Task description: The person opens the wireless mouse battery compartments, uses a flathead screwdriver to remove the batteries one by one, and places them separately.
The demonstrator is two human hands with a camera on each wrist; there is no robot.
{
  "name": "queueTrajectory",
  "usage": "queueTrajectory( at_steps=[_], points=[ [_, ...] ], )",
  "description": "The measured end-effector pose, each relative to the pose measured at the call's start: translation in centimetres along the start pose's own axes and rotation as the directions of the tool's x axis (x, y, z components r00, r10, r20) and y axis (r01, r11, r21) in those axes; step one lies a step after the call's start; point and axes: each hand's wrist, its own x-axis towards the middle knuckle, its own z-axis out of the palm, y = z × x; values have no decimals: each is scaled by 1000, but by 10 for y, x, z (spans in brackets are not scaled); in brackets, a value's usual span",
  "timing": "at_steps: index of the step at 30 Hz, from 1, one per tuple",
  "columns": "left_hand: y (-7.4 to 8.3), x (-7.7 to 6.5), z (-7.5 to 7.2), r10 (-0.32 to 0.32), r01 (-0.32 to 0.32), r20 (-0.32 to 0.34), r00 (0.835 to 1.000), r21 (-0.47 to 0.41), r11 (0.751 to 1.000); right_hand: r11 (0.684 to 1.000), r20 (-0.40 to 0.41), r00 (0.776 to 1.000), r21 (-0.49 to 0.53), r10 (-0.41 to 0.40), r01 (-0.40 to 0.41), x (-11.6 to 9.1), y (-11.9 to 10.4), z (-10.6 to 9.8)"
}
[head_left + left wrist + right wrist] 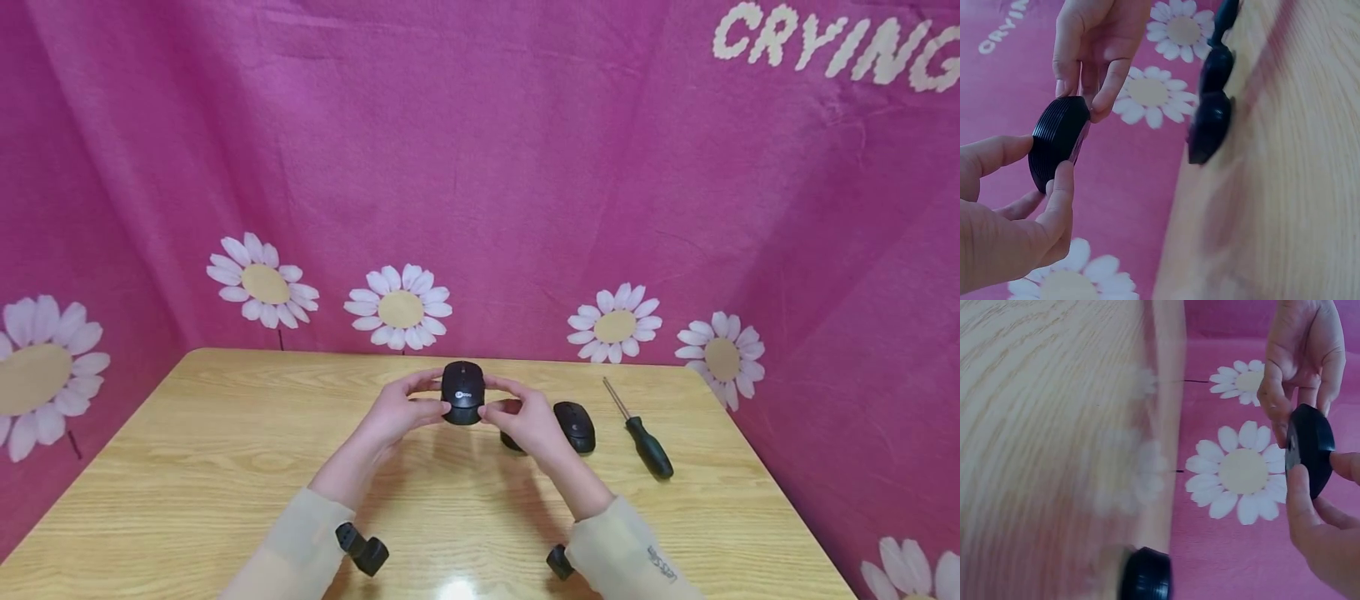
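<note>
Tabletop point(225, 450) below mouse point(462, 385) between hands point(392, 412) point(536, 421)

I wear long, plain cream-coloured sleeves point(296, 537), the right one bearing small dark lettering point(662, 564), and a black, blocky wrist camera point(370, 557) near each cuff point(324, 507). My fingers point(1007, 154) are bare.

White capital letters point(847, 47) spelling "CRYING" stand at the upper right of the magenta cloth backdrop point(480, 167); the left wrist view shows just "CRYIN". The held black, rounded plastic computer mouse point(462, 377) bears a small white logo, its lettering too tiny to read surely. Dark slanted script point(662, 565) on the cream fabric right sleeve point(618, 546) resembles "Let's", the remainder unclear.
</note>
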Motion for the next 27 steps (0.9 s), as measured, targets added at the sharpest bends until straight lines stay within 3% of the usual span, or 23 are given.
queueTrajectory(
  at_steps=[11, 19, 27],
  points=[
    [26, -27, -3, 102, -103, 15, 995, 63, 993, 984, 111, 978, 17, -176, 175, -14, -21, -18],
    [34, -48, -4, 138, -142, 42, 989, 118, 983, 987, 147, 978, 84, -148, 136, -29, -29, -21],
    [28, -61, -5, 164, -176, 89, 982, 151, 973, 980, 195, 964, 118, -178, 157, -43, -26, -26]
  ],
)
